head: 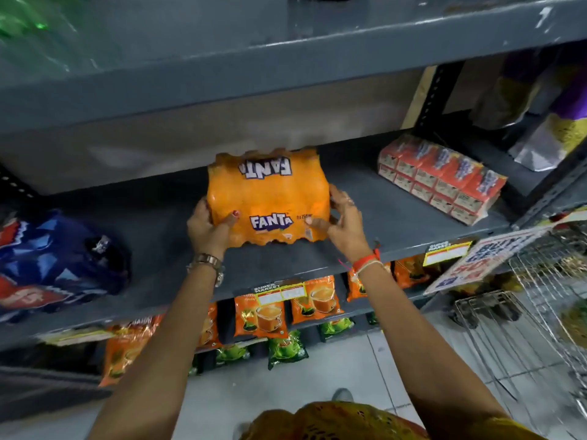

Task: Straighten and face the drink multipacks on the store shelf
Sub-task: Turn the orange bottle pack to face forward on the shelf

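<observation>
An orange Fanta multipack point(268, 195) in shrink wrap lies in the middle of the grey metal shelf point(286, 265), its label facing me. My left hand point(208, 228) grips its lower left corner and my right hand point(344, 219) grips its lower right side. A blue and red multipack point(54, 265) lies at the shelf's left end, partly cut off by the frame. A wrapped block of small red and white drink cartons point(441, 179) sits skewed at the right of the same shelf.
The shelf above point(222, 77) hangs low over the packs, with green bottles point(22, 23) at its top left. Orange drink-powder pouches point(266, 315) fill the lower shelf. A wire basket point(552, 290) and a promo sign point(489, 262) stand at right.
</observation>
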The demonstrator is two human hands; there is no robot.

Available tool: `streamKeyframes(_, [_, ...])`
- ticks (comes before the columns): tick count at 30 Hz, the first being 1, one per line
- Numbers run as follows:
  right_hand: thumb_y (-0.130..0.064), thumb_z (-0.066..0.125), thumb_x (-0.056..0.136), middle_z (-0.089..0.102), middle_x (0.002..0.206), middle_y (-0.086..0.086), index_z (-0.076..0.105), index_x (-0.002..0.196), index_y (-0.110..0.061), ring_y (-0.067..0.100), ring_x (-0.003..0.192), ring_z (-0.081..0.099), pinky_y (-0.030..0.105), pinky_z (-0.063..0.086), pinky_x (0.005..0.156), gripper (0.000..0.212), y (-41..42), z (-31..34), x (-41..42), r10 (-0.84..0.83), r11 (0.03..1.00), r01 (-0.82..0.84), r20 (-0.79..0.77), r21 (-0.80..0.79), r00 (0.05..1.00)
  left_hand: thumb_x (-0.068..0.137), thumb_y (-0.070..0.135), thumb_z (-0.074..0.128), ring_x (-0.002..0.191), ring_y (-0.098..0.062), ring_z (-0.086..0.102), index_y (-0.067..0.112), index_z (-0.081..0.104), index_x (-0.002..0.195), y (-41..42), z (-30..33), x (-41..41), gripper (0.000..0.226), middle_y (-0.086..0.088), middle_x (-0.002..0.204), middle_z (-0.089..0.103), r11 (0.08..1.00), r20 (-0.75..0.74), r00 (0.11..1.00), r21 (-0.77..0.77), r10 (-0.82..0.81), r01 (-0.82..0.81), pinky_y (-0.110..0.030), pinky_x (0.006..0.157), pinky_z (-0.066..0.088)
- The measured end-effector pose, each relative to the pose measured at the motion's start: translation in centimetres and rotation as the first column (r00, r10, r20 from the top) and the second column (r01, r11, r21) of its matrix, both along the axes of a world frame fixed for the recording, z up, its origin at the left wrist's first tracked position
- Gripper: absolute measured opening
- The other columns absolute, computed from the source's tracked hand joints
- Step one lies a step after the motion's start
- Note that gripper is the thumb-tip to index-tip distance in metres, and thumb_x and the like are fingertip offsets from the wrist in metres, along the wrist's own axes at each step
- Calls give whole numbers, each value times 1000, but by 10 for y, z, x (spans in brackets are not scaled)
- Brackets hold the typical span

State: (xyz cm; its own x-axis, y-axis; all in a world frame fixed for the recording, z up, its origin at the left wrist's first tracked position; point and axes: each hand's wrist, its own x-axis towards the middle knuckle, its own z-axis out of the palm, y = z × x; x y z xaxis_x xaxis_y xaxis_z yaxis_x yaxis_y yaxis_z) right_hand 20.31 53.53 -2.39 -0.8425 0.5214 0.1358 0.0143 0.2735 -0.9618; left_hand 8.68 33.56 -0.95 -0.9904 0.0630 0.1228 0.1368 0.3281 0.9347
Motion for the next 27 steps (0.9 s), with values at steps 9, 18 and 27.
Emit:
streamKeyframes(9, [-7, 70, 78, 51, 132, 14, 45, 131, -8, 24, 117, 50, 38, 48, 96, 59, 18, -11, 5, 109, 991, -103, 65, -82, 992, 73, 7, 69, 116, -22, 51, 9, 37, 133, -1, -27, 23, 68, -16, 132, 51, 993, 24, 999, 113, 43, -45, -37, 96, 45])
streamKeyframes(18, [-15, 37, 97, 46, 138, 11, 44, 133, -12, 19, 117, 47, 26, 42, 91, 37, 38, 13, -42, 87, 927, -64, 44, -370, 995, 85, 12, 55, 113, -12, 49, 20, 44, 121, 48, -44, 113, 38, -1, 130, 43, 938, 114, 993, 343, 18, -56, -21, 83, 46])
streamKeyframes(27, [-26, 43, 96, 49, 130, 14, 49, 123, -12, 21, 108, 53, 30, 48, 92, 30, 6, -4, -18, -7, 943, 4, -8, -334, 1000, 78, 41, 58, 134, -16, 30, 31, 13, 141, 54, -28, 90, 79, 2, 151, 24, 888, 261, 927, 441, -269, 133, -34, 105, 29])
